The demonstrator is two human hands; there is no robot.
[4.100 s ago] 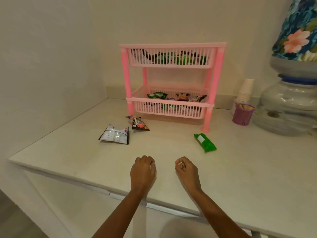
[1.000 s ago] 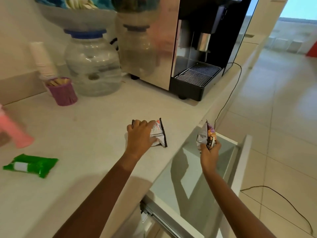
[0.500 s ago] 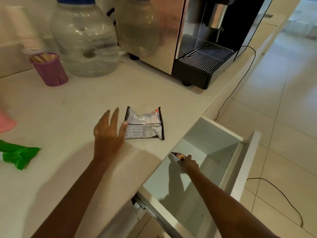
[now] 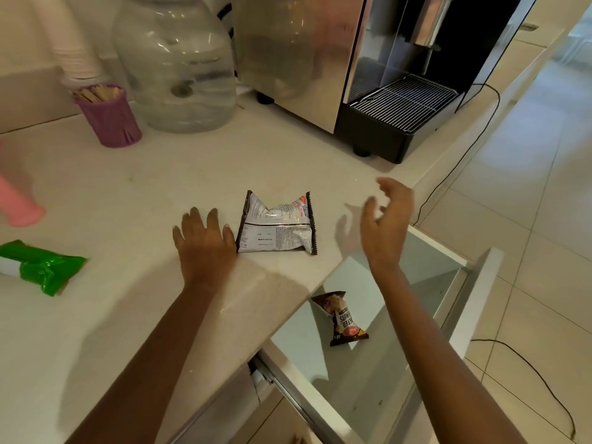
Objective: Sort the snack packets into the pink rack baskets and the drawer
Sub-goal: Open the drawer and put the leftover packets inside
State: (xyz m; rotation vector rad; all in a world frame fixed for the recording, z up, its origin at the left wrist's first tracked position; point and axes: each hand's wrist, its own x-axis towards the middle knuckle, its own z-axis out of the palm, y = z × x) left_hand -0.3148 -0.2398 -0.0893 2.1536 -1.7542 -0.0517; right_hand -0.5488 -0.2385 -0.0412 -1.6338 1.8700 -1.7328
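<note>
A silver snack packet [image 4: 278,226] lies flat on the white counter [image 4: 134,187] near its front edge. My left hand [image 4: 205,245] rests palm down just left of it, fingertips touching its left edge. Above the counter edge to the right of the packet, my right hand [image 4: 386,225] hovers with fingers spread and empty. Below it the white drawer [image 4: 474,302] stands pulled out, and a small dark snack packet [image 4: 342,317] lies on its floor. A green packet [image 4: 40,267] lies at the counter's far left. Only one pink rack leg [image 4: 19,205] shows at the left edge.
A purple cup of wooden sticks [image 4: 107,115], stacked paper cups [image 4: 75,56] and a clear water jug [image 4: 174,65] stand at the back. A steel and black coffee machine [image 4: 368,68] fills the back right. A black cable [image 4: 464,155] runs down to the tiled floor.
The dark packet left my right hand and now lies in the drawer; that hand rose out, open, to counter height. My left hand settled flat beside the silver packet.
</note>
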